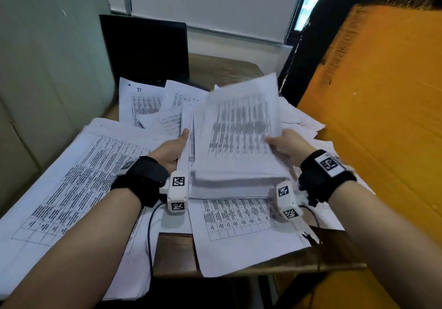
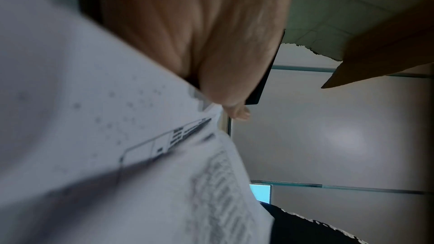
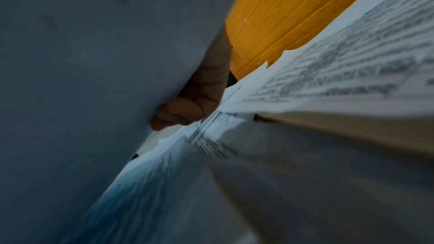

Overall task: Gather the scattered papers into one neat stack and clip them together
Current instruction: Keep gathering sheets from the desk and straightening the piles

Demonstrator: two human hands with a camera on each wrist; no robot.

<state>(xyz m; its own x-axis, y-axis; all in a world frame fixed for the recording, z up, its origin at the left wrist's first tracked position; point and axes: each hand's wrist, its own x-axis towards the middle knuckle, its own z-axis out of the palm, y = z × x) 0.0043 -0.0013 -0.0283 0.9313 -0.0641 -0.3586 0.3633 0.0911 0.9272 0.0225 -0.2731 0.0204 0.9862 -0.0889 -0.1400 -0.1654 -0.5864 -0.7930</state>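
Note:
A thick bundle of printed papers (image 1: 236, 136) stands tilted on its lower edge in the middle of the desk, blurred by motion. My left hand (image 1: 171, 148) grips its left side, thumb up along the edge. My right hand (image 1: 285, 144) grips the right side, thumb on the front sheet. In the left wrist view the palm (image 2: 199, 34) lies against the paper (image 2: 117, 118). Under the sheets in the right wrist view, my curled fingers (image 3: 187, 107) show against the bundle's grey underside (image 3: 94, 62). Loose printed sheets (image 1: 71, 177) cover the desk around the bundle. No clip is visible.
A black laptop screen (image 1: 146, 50) stands at the back of the wooden desk (image 1: 177, 253). An orange wooden panel (image 1: 373, 117) rises close on the right. A pale wall (image 1: 47, 57) bounds the left side. Sheets (image 1: 244, 232) overhang the front edge.

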